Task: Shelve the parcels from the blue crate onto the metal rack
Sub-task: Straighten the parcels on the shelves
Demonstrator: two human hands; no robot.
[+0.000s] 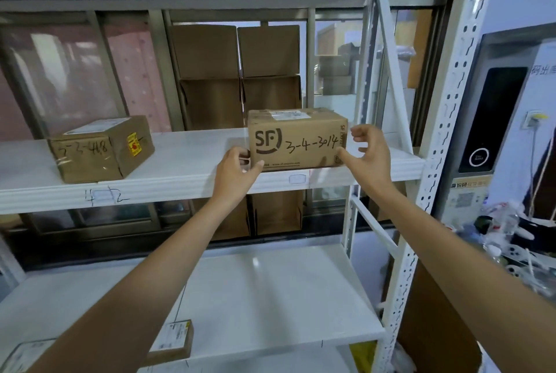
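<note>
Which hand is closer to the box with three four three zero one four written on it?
Left. The left hand touches the SF box at its lower left corner; the right hand is open beside its right end, thumb just at the edge.

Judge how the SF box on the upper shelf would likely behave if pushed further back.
The SF box looks like stiff cardboard with crisp edges, so it should probably keep its shape. It sits flat and is wider than tall, so tipping seems unlikely. The shelf looks smooth and glossy, so it would likely slide easily. Its weight cannot be judged.
</note>
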